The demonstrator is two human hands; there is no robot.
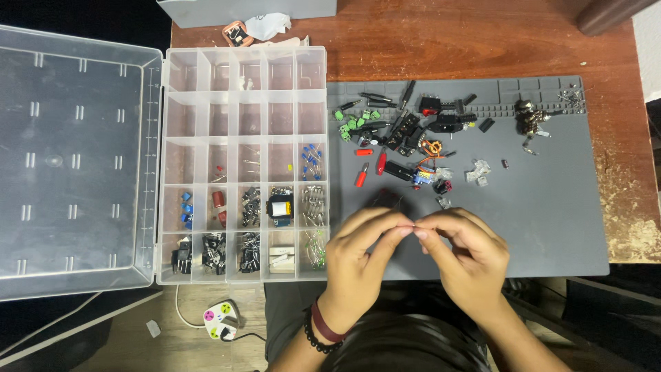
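Head view, looking straight down.

Left hand [358, 258] and right hand [463, 253]: brought together over the near edge of the grey rubber work mat [551, 207], fingertips [403, 231] of both pinched narrow on one very small part at the meeting point. Part itself too small and too hidden to identify; located between the two thumbs and forefingers, just above the mat. Dark beaded bracelet and maroon band [318, 329] on the left wrist.

Progress, judged from layout: partly sorted. Clear plastic compartment organiser box [242, 165] open, lid [72, 162] folded flat to the left. Lower two rows largely filled: blue components [186, 207], red components [219, 200], black transistor-like parts [213, 251], glass tube fuses [314, 205], blue LEDs [311, 158] one row higher. Upper rows mostly bare. Still unsorted: loose pile of mixed parts [406, 138] on the mat, including green terminal blocks [352, 122], red plugs [372, 165], black connectors, and a dark cluster of metal pieces [531, 118] near the far right corner. Sorting estimated at roughly half complete.

Surface: reddish-brown wooden table [482, 41], finish worn and flaked along the right edge [630, 207]. Grey box [241, 10] and crumpled white wrapper [270, 26] at the far edge. Below the table: light floor, white multi-socket adapter with coloured dots [222, 321] on a cable.
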